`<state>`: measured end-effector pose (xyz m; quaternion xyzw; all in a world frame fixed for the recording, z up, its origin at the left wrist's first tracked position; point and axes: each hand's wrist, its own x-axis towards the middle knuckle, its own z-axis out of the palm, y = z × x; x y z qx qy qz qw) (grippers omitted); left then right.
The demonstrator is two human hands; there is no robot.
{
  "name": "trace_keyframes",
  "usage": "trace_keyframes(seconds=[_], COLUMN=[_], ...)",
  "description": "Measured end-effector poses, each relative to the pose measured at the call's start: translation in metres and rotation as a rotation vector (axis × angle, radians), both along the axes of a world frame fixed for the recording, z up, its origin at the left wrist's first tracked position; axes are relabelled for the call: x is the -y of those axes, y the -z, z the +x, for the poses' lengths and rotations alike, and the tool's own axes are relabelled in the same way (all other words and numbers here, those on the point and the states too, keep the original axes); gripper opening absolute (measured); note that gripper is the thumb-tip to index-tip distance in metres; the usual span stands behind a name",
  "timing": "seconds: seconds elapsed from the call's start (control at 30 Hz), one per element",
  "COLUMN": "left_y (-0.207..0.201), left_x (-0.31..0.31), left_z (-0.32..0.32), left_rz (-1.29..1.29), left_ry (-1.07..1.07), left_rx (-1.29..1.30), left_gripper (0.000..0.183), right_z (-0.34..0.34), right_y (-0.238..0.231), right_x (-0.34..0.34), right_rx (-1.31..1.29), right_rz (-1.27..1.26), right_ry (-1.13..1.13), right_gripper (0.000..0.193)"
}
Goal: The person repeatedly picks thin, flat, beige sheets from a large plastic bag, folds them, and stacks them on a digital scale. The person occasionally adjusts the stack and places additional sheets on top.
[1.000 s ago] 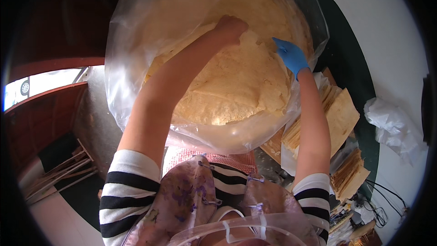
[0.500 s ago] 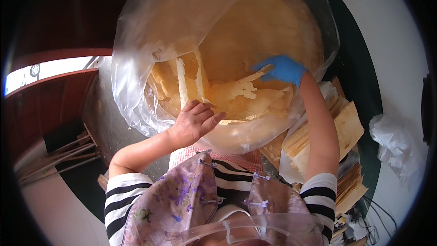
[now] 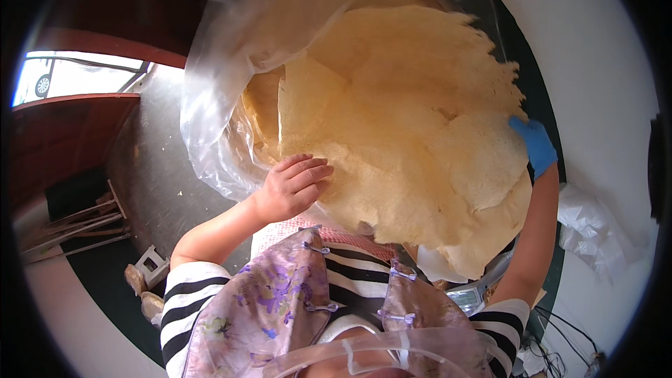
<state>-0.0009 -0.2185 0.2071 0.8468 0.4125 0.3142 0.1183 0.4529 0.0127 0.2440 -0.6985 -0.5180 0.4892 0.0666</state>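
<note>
Thin yellow sheets (image 3: 413, 140) lie stacked in a clear plastic bag (image 3: 231, 63) on the table (image 3: 150, 168), the bare left hand (image 3: 290, 189) pressed flat and the blue-gloved right hand (image 3: 535, 143) pinching their far edge, seemingly steadying them.

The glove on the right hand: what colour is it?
Blue. The glove covers the right hand at the far edge of the thin pale-yellow sheet; the head view, the only one, shows it.

steel counter (image 3: 150, 168), perhaps wooden sticks (image 3: 70, 227)
</note>
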Motion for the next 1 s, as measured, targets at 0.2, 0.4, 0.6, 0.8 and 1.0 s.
trace_keyframes(seconds=[0.2,0.4,0.6,0.8,1.0], left_y=[0.068,0.1,0.077,0.095,0.113], left_x=[0.029,0.04,0.061,0.077,0.092], left_z=[-0.014,-0.027,0.002,0.04,0.06], left_rz=[-0.291,-0.486,-0.552,-0.367,-0.205], left_ry=[-0.081,-0.149,0.179,0.347,0.174], left_rx=[-0.109,-0.496,-0.471,-0.399,-0.108], left_gripper=[0.026,0.053,0.065,0.051,0.024], right_z=[0.084,0.07,0.001,-0.052,-0.08], right_y=[0.064,0.069,0.028,-0.002,-0.02], right_x=[0.077,0.106,0.099,0.086,0.057], right_rx=[-0.286,-0.261,-0.141,-0.121,-0.266], right_rz=[-0.067,-0.24,-0.112,-0.056,-0.092], right_ry=[0.284,0.32,-0.001,-0.147,-0.1], right_gripper=[0.04,0.046,0.055,0.055,0.054])
